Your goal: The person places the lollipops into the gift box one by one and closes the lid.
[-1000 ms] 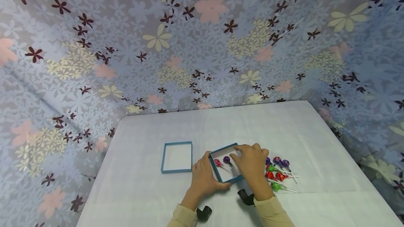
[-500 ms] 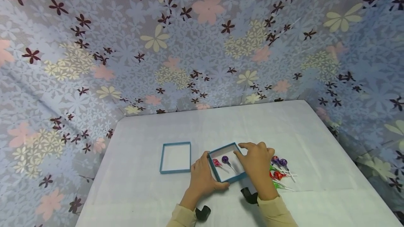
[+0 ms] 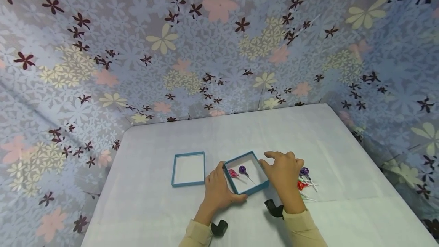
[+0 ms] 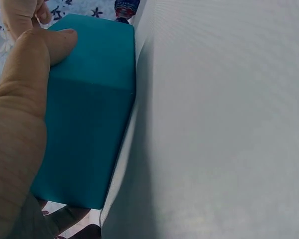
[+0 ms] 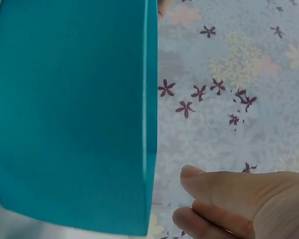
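A blue-rimmed box [image 3: 253, 190] with a white inside sits at mid-table. Two lollipops lie in it: a pink one [image 3: 233, 173] and a purple one [image 3: 242, 169], its stick pointing to the near right. My left hand [image 3: 217, 191] holds the box at its left corner, thumb along the near wall and fingers by the left wall. The left wrist view shows its thumb [image 4: 60, 46] on the teal outside wall. My right hand [image 3: 284, 170] hovers beside the right wall, thumb and index finger apart, holding nothing. It partly covers a pile of lollipops [image 3: 304, 171].
A matching blue-edged lid or tray [image 3: 188, 183] lies left of the box on the white-covered table [image 3: 147, 201]. Black wrist camera mounts [image 3: 219, 228] sit at both wrists. A floral cloth [image 3: 219, 68] rises behind the table.
The right hand has drawn back from inside the box to just past its right wall, leaving the purple lollipop inside. The left hand keeps its hold. The head view has shifted slightly.
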`<state>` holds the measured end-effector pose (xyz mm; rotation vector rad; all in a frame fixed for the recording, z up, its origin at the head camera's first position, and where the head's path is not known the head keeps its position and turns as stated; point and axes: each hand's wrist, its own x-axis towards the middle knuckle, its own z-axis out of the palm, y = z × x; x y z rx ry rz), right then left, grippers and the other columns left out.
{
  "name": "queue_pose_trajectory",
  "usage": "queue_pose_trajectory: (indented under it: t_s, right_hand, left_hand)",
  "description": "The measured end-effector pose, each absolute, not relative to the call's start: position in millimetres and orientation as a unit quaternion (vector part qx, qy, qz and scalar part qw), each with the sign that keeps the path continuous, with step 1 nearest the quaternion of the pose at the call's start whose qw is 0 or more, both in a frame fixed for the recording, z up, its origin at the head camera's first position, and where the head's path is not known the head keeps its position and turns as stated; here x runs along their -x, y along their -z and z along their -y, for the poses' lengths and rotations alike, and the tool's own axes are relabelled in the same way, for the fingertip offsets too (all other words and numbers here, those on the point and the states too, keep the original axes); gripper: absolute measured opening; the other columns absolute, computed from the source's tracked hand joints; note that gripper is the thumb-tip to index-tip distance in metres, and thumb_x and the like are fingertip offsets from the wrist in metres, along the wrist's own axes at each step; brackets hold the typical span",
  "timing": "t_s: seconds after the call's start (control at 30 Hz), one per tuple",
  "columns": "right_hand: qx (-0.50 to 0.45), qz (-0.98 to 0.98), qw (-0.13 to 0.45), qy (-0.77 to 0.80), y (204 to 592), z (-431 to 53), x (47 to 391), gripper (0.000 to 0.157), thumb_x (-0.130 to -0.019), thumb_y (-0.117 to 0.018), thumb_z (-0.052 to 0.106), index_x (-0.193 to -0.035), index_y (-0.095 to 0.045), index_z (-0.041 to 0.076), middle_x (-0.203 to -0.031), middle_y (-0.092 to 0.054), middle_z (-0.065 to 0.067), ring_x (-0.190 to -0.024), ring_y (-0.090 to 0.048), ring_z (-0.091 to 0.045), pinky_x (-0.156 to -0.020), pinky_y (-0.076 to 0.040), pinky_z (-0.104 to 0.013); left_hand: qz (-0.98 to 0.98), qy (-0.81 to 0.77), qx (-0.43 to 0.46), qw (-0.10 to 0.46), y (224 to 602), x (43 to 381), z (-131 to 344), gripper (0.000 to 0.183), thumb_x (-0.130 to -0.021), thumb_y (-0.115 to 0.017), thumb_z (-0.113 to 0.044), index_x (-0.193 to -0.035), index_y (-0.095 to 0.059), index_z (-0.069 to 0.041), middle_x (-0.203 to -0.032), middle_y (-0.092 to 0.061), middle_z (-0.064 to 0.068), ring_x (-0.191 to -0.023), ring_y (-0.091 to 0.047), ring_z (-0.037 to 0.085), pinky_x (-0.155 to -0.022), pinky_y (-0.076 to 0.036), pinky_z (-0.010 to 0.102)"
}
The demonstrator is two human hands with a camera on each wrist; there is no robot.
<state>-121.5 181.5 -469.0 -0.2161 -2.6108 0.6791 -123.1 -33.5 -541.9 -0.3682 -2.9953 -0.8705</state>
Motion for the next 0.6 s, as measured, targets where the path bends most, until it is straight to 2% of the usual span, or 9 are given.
queue_pose_trajectory:
  t_s: [0.1,0.2,0.43,0.6]
  right_hand:
    - [0.09,0.943,0.208,-0.245,466,-185,122,0.031,-0.079,-0.086,0.03,-0.106,-0.08,0.014,-0.085,-0.076,-0.013,-0.083,-0.053,-0.035,-0.077,-0.026,-0.054]
    - [0.102,0.942,0.211,-0.239,467,-191,122,0.033,-0.079,-0.086,0.029,-0.107,-0.08,0.014,-0.084,-0.075,-0.014,-0.084,-0.054,-0.037,-0.078,-0.026,-0.056]
    - [0.132,0.935,0.219,-0.247,477,-209,119,0.033,-0.079,-0.085,0.028,-0.107,-0.079,0.012,-0.059,-0.063,-0.008,-0.085,-0.052,-0.038,-0.079,-0.024,-0.058]
    - [0.156,0.932,0.209,-0.251,482,-218,114,0.034,-0.08,-0.084,0.028,-0.108,-0.079,0.01,-0.059,-0.062,-0.008,-0.089,-0.053,-0.041,-0.078,-0.023,-0.057]
  left_hand:
    - [0.953,0.278,0.116,0.001,541,125,34,0.14,-0.05,-0.087,-0.072,-0.155,-0.021,-0.008,-0.141,-0.05,0.015,-0.129,-0.047,0.031,-0.105,-0.034,0.054]
    - [0.954,0.277,0.114,0.001,540,126,34,0.14,-0.05,-0.088,-0.072,-0.155,-0.02,-0.008,-0.141,-0.05,0.015,-0.129,-0.047,0.031,-0.105,-0.033,0.054]
    - [0.953,0.28,0.114,-0.003,540,127,35,0.14,-0.051,-0.088,-0.071,-0.155,-0.019,-0.009,-0.142,-0.049,0.015,-0.129,-0.046,0.031,-0.106,-0.032,0.054]
    - [0.952,0.282,0.117,-0.011,540,125,35,0.138,-0.051,-0.088,-0.072,-0.154,-0.021,-0.009,-0.14,-0.05,0.015,-0.128,-0.047,0.031,-0.105,-0.033,0.054]
